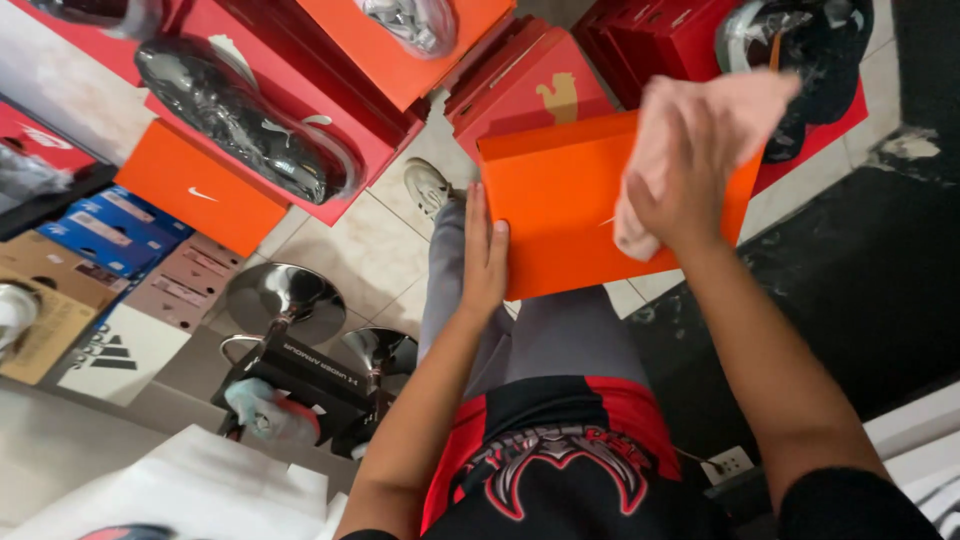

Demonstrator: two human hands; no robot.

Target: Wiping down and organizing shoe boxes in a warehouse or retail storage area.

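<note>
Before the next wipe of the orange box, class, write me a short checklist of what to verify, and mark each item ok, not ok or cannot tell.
1. Left hand steadies the orange box at its left edge: ok.
2. Right hand presses the pink cloth onto the lid: ok.
3. Box lid fully shut: cannot tell, the hand and cloth cover part of it.
4. Lid free of dust: cannot tell, the picture is blurred there.
5. Box clear of the red boxes behind it: cannot tell, they overlap in this view.
6. Feet have standing room on the tile floor: ok, one shoe shows on bare tile.
</note>
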